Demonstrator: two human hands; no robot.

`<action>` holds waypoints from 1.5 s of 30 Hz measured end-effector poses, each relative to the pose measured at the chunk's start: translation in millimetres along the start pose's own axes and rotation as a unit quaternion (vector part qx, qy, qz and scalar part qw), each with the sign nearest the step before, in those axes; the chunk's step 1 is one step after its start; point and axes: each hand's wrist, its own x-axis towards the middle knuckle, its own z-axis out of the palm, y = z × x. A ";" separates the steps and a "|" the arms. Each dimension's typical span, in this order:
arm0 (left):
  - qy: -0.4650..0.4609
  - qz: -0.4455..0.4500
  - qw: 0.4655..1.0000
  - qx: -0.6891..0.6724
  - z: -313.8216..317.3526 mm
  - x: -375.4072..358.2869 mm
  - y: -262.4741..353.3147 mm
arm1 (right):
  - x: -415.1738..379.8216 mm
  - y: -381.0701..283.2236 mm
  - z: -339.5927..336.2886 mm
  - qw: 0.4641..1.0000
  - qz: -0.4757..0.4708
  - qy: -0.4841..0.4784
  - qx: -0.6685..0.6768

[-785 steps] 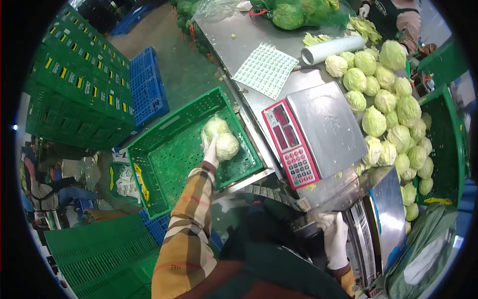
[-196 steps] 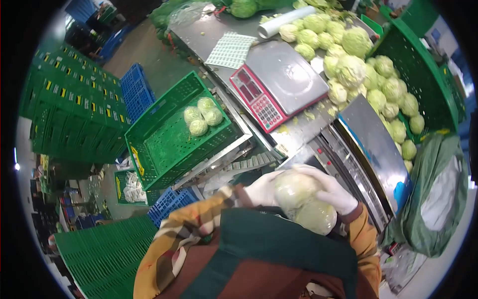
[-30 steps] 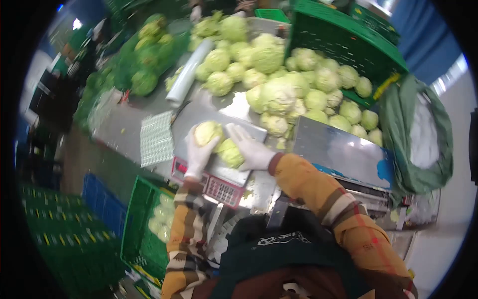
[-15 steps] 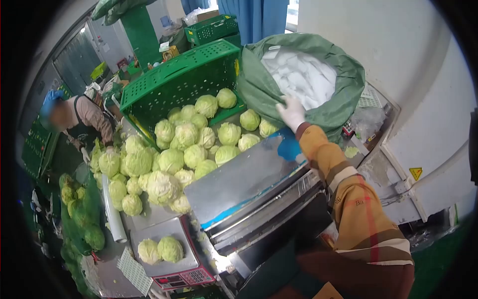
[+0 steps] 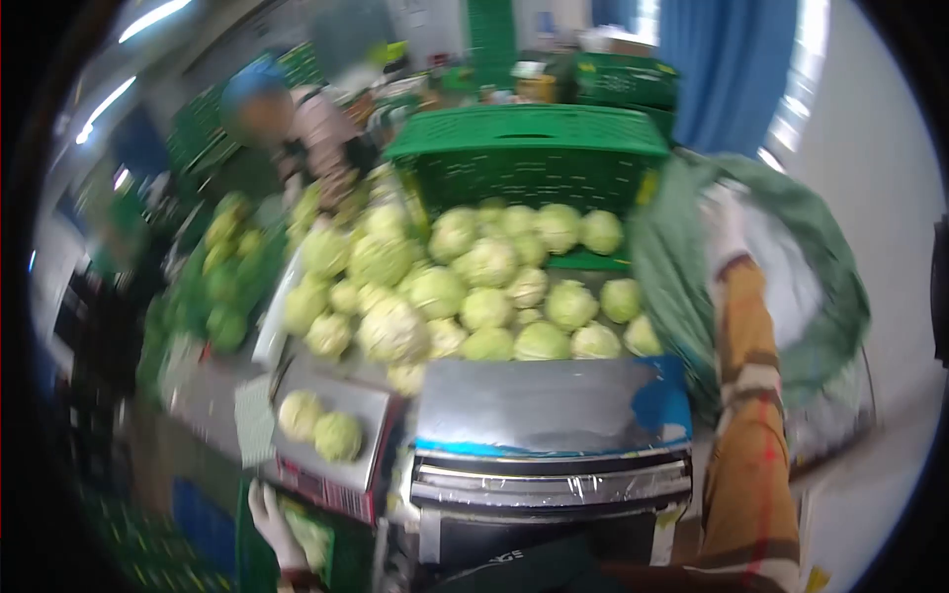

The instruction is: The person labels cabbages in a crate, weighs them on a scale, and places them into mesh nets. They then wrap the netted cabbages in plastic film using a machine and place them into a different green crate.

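Note:
My right hand (image 5: 725, 222), in a white glove, reaches into the mouth of a green sack (image 5: 672, 267). White, bag-like material (image 5: 781, 257) fills the sack; blur hides my fingers and any grip there. Low on the left is my gloved left hand (image 5: 276, 529), fingers stretched out, over the side of a green crate (image 5: 346, 553) with something pale inside. Two cabbages (image 5: 337, 436) rest on a scale (image 5: 368, 415) just above that hand. Between my arms stands a metal-topped wrapping machine (image 5: 534, 390).
Many cabbages (image 5: 435, 294) are heaped behind the machine, spilling from a tipped green crate (image 5: 534, 128). A co-worker (image 5: 321, 143) in a blue cap stands at the far left of the heap. Green net sacks (image 5: 222, 282) of produce lie left.
My view has swung left and levelled. My right hand has moved from the sack's near rim further over its opening. My left hand has come into clear view beside the scale.

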 end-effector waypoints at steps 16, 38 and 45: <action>-0.449 -0.232 0.803 -0.315 176.6 -127.2 105.6 | -441.2 -23.7 101.0 0.835 0.235 -0.488 0.093; -0.257 -0.148 0.840 -0.454 67.8 -108.8 71.1 | -588.4 52.5 234.4 0.920 0.118 -0.372 -0.014; -0.327 -0.321 0.606 -0.650 25.9 -74.3 88.7 | -609.6 41.5 233.3 0.738 0.475 -0.476 0.060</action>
